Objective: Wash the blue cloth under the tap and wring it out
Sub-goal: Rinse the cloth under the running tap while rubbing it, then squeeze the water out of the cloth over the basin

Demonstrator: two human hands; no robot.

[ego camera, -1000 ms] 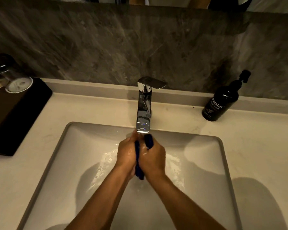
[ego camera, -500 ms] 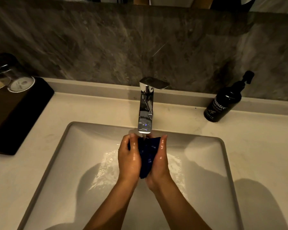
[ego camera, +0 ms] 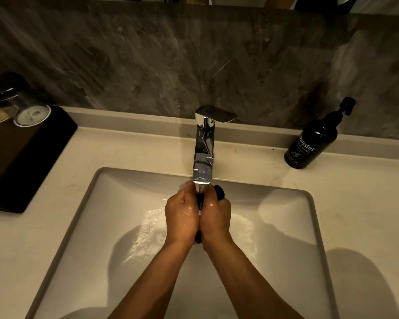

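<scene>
The blue cloth [ego camera: 219, 192] is squeezed between my two palms over the white sink [ego camera: 286, 226], mostly hidden; a dark blue end sticks out past my right fingers and a small bit shows at my wrists. My left hand [ego camera: 182, 215] and my right hand [ego camera: 215, 216] are pressed together around it, directly under the spout of the chrome tap [ego camera: 203, 155]. Water runs from the spout onto the hands and cloth and spreads over the basin floor.
A black hand-wash pump bottle [ego camera: 313, 141] stands on the counter at the back right. A black tray [ego camera: 21, 157] with upturned glasses [ego camera: 30, 111] sits at the left. A grey stone wall rises behind the tap.
My palms, spread half a second ago with the cloth showing between them, have closed together over it again. The hands stay under the running water.
</scene>
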